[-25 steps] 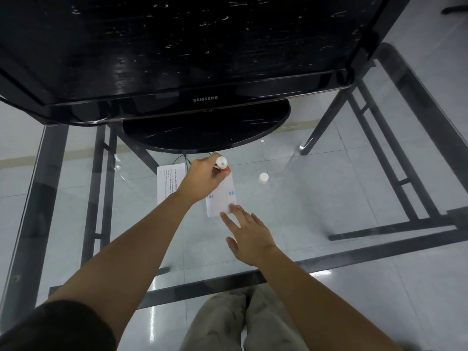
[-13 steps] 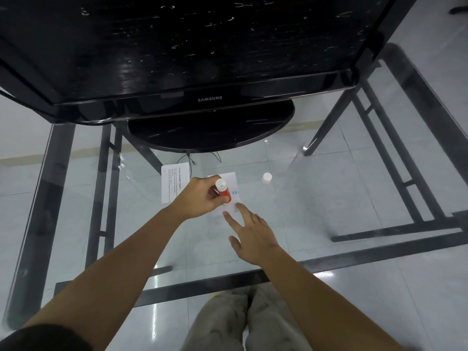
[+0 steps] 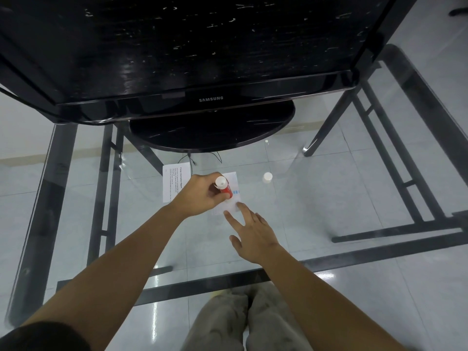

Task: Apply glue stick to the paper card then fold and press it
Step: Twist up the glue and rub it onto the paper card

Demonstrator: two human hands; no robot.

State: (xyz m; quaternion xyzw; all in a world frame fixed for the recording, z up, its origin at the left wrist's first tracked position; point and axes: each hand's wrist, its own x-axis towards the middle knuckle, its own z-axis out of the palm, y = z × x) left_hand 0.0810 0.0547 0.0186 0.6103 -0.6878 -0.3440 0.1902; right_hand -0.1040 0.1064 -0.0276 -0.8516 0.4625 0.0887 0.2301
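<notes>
Two hands, one glue stick, one card, on a glass tabletop [image 3: 329, 198].

Nearest, knees in grey trousers [image 3: 243, 323] seen through the glass. Beyond, right hand [image 3: 253, 236] flat, fingers spread, fingertips [image 3: 240, 206] pinning the near edge of the paper card [image 3: 234, 188]. Left hand [image 3: 200, 196] clenched round the red glue stick [image 3: 224, 187], tilted, tip down on the card; tip itself hidden behind the fingers. One printed sheet [image 3: 174, 181] just left, partly covered by the left hand, text too small to read. One white cap [image 3: 267, 177] lying apart, right of the card. Farthest, one black monitor [image 3: 190, 54], top cut off.
</notes>
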